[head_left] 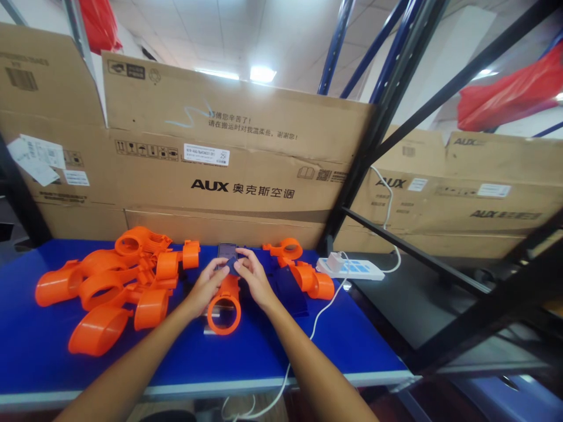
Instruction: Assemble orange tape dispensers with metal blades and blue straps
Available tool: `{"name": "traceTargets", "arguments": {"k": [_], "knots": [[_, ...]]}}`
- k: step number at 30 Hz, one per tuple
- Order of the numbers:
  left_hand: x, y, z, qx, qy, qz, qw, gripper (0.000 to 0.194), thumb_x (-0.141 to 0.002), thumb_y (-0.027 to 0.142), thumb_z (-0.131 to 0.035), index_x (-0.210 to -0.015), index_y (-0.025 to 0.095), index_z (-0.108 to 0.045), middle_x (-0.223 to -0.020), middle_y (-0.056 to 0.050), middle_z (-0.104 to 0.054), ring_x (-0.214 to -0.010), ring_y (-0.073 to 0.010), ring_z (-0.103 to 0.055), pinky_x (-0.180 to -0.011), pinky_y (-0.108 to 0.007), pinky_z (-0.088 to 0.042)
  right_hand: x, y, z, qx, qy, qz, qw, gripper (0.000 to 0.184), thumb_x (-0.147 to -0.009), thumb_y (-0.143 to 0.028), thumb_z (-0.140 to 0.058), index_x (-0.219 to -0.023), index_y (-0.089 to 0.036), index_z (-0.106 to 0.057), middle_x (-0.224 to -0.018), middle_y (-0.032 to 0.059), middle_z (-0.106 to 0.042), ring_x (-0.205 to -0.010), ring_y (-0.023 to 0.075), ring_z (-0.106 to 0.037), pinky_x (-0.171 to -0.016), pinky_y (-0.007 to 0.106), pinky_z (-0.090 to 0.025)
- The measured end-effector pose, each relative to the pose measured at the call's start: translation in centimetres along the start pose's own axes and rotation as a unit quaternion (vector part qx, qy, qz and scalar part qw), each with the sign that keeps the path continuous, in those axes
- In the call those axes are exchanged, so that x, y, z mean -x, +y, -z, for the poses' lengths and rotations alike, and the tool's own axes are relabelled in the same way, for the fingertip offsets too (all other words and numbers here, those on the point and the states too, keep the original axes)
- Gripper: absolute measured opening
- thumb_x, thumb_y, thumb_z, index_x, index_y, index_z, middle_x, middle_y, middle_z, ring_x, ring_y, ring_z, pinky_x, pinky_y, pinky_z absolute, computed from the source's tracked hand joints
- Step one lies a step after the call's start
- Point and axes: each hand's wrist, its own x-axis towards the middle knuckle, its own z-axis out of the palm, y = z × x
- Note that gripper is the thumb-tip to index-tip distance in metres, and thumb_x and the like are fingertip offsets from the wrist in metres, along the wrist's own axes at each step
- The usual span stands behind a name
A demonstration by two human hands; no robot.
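Observation:
Both of my hands meet over the middle of the blue table [53,357]. My left hand [206,287] and my right hand [255,280] grip an orange plastic ring part [224,305] that stands between them, its round opening facing me. The fingertips of both hands pinch a small dark blue piece [231,265] at the top of that part. A dark phone [226,251] lies just behind the fingers. A pile of several like orange parts [118,287] lies to the left, and a few more orange parts [308,272] lie to the right.
Large AUX cardboard boxes [229,170] wall off the back of the table. A white power strip [352,268] with a charger and white cable [321,316] sits at the right. Dark blue flat pieces [288,290] lie by my right hand. A black steel rack frame [396,88] stands on the right.

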Motion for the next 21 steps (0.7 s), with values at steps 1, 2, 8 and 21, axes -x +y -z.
{"name": "traceTargets", "arguments": {"k": [1, 2, 8, 21], "knots": [[-0.1, -0.1, 0.0, -0.005, 0.008, -0.002, 1.000, 0.059, -0.079, 0.050, -0.079, -0.129, 0.023, -0.059, -0.081, -0.001, -0.070, -0.061, -0.0174, -0.068, -0.059, -0.027, -0.052, 0.0, 0.0, 0.0, 0.000, 0.004, -0.002, 1.000, 0.048, -0.087, -0.048, -0.072, -0.126, -0.027, -0.054, -0.084, -0.0020, -0.060, -0.076, 0.0181, -0.058, -0.071, 0.031, -0.045], [-0.1, -0.1, 0.0, -0.014, 0.016, -0.005, 1.000, 0.057, -0.079, 0.050, -0.079, -0.126, 0.023, -0.060, -0.077, 0.000, -0.068, -0.059, -0.0170, -0.066, -0.057, -0.027, -0.052, 0.0, 0.0, -0.1, 0.000, 0.007, -0.003, 1.000, 0.048, -0.086, -0.048, -0.072, -0.125, -0.027, -0.054, -0.082, -0.0024, -0.059, -0.075, 0.0178, -0.058, -0.071, 0.031, -0.045], [-0.1, -0.2, 0.1, -0.055, 0.044, -0.022, 0.997, 0.057, -0.079, 0.049, -0.076, -0.126, 0.025, -0.056, -0.067, 0.004, -0.062, -0.049, -0.0148, -0.058, -0.049, -0.024, -0.045, -0.2, 0.4, -0.4, -0.012, 0.007, -0.002, 1.000, 0.049, -0.084, -0.044, -0.074, -0.122, -0.027, -0.050, -0.077, -0.0055, -0.054, -0.068, 0.0151, -0.054, -0.067, 0.029, -0.043], [-0.1, -0.1, -0.1, -0.068, 0.044, -0.045, 0.996, 0.065, -0.082, 0.048, -0.074, -0.136, 0.023, -0.049, -0.064, 0.007, -0.057, -0.049, -0.0118, -0.052, -0.049, -0.021, -0.041, -0.1, 0.9, -1.2, 0.014, 0.039, 0.046, 0.998, 0.042, -0.087, -0.041, -0.070, -0.117, -0.028, -0.044, -0.080, -0.0052, -0.055, -0.069, 0.0151, -0.054, -0.067, 0.029, -0.043]]}}
